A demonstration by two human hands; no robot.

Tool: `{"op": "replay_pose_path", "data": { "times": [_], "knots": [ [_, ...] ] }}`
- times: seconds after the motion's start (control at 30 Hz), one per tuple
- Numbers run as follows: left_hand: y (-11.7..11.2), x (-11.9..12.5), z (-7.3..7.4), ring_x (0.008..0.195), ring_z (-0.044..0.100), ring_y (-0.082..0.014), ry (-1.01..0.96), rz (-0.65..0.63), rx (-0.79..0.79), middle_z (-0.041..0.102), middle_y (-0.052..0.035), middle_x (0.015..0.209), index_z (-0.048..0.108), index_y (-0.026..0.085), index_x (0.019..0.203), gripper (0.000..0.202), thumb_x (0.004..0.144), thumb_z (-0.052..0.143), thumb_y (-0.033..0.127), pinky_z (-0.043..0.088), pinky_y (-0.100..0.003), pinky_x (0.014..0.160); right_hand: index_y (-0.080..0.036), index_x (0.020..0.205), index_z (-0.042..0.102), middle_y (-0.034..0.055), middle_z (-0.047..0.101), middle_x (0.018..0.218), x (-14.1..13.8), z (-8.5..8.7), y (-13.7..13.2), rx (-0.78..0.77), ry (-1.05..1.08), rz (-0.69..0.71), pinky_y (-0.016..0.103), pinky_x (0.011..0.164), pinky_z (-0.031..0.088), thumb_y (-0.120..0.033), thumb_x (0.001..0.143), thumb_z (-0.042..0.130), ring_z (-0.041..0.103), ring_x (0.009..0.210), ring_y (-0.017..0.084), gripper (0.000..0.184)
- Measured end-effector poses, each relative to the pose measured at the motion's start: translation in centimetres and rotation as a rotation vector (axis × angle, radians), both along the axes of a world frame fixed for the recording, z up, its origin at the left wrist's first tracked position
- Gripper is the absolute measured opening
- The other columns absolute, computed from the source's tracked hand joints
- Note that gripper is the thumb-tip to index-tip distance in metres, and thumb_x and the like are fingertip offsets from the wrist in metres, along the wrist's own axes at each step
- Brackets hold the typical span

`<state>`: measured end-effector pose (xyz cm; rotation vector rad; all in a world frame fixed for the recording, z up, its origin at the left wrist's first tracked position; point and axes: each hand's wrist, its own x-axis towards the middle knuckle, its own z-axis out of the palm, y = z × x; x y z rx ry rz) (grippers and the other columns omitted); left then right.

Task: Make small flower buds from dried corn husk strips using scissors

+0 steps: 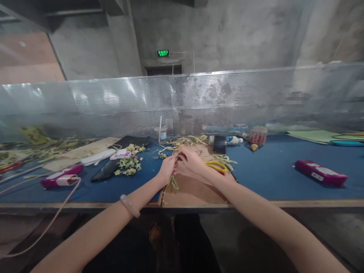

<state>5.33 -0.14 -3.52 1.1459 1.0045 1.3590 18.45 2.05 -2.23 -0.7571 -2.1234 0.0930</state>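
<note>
My left hand and my right hand meet over a brown board, fingers closed in a pinch and touching. A thin yellow-green leafy strip hangs below my left fingers. What lies between the fingertips is small, dark and mostly hidden by them. Behind the hands, pale green strips lie in a loose heap. Yellow loops that look like scissor handles lie just beyond my right wrist, partly covered by the forearm.
Left on the blue tabletop are yellow-green scraps, a black phone-like slab and a purple box with a cable. Another purple box lies right. A clear cup, bottle and jar stand near the perforated metal screen.
</note>
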Motion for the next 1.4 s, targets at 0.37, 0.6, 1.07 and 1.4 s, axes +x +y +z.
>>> {"op": "replay_pose_path", "data": {
  "times": [0.37,0.6,1.07,1.4],
  "knots": [
    [-2.1,-0.6,-0.4,0.032,0.017,-0.0021,-0.012,-0.002,0.000,0.023,0.0114,0.042,0.044,0.018,0.062,0.022,0.068,0.061,0.031,0.010,-0.016,0.035,-0.017,0.076,0.051,-0.0006,0.057,0.069,-0.5,0.2,0.2,-0.152,0.127,0.139,0.023,0.062,0.039,-0.019,0.081,0.042,0.051,0.064,0.012,0.010],
    [-1.3,0.8,-0.1,0.032,0.018,-0.0018,-0.045,-0.020,-0.005,0.024,0.0117,0.042,0.040,0.019,0.062,0.026,0.068,0.061,0.033,0.010,-0.015,0.035,-0.017,0.072,0.051,0.0011,0.057,0.070,0.5,0.1,0.2,-0.172,0.169,0.099,0.026,0.064,0.038,-0.019,0.080,0.043,0.049,0.065,0.014,0.011],
    [-2.2,-0.5,-0.6,0.031,0.016,-0.0018,-0.073,-0.022,-0.040,0.023,0.0118,0.041,0.048,0.018,0.071,0.023,0.070,0.060,0.037,0.009,-0.015,0.035,-0.016,0.079,0.054,0.0009,0.060,0.073,-0.2,-0.2,0.0,-0.358,0.233,0.282,0.023,0.059,0.044,-0.019,0.078,0.048,0.056,0.062,0.011,0.007],
    [-2.2,-0.4,-0.8,0.031,0.019,-0.0014,-0.041,-0.003,-0.044,0.026,0.0114,0.043,0.044,0.019,0.068,0.024,0.070,0.061,0.035,0.010,-0.014,0.035,-0.016,0.075,0.054,-0.0033,0.054,0.057,0.0,-0.4,0.1,-0.599,0.332,0.333,0.018,0.035,0.033,-0.031,0.074,0.055,0.042,0.036,0.005,0.015]
  ]
}}
